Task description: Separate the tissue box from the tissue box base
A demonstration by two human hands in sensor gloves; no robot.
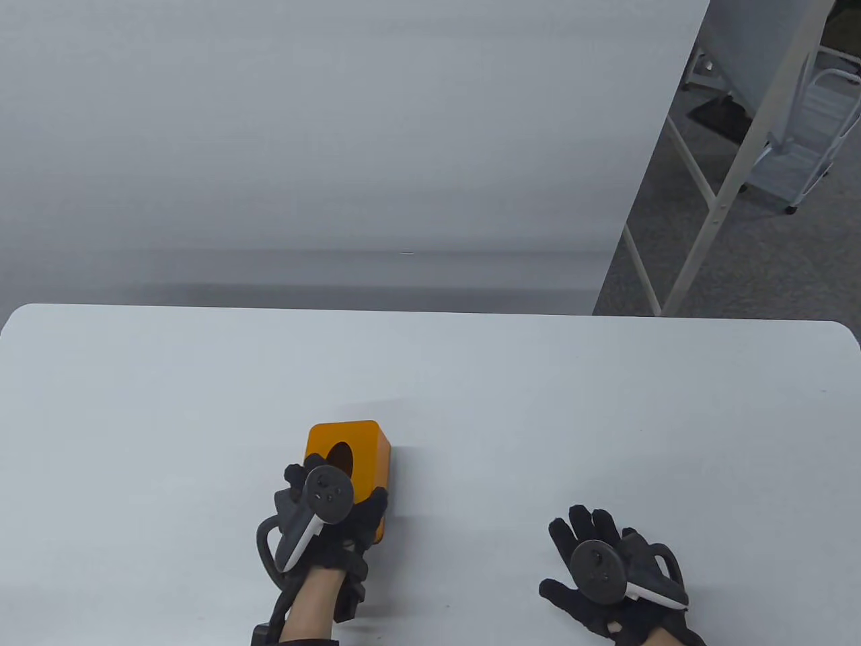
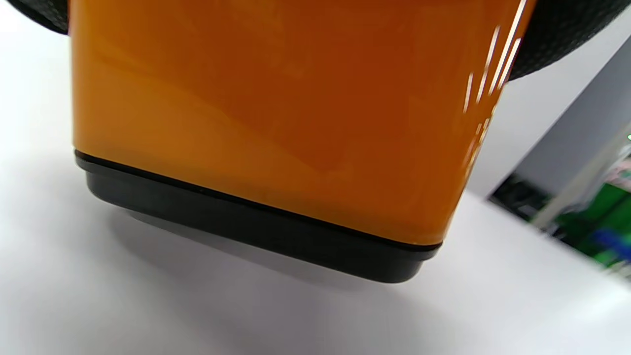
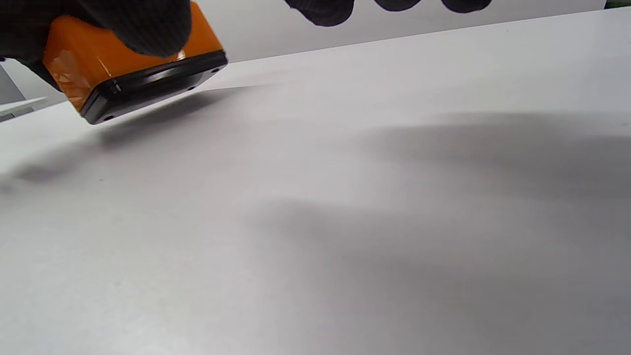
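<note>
An orange tissue box (image 1: 363, 447) with an oval opening on top sits on its black base (image 2: 256, 231); the two are joined. My left hand (image 1: 333, 508) grips the box from the near side and holds it tilted, a little above the white table (image 1: 471, 404), with a shadow under it. The left wrist view shows the orange side (image 2: 271, 123) close up. The right wrist view shows the box (image 3: 66, 61) and base (image 3: 153, 84) at the upper left. My right hand (image 1: 605, 562) is open with fingers spread, low over the table, well right of the box.
The table's far edge (image 1: 430, 313) runs across the middle of the table view, with a grey wall behind. White frame legs (image 1: 713, 202) and a wire cart (image 1: 807, 148) stand on the floor beyond the far right corner.
</note>
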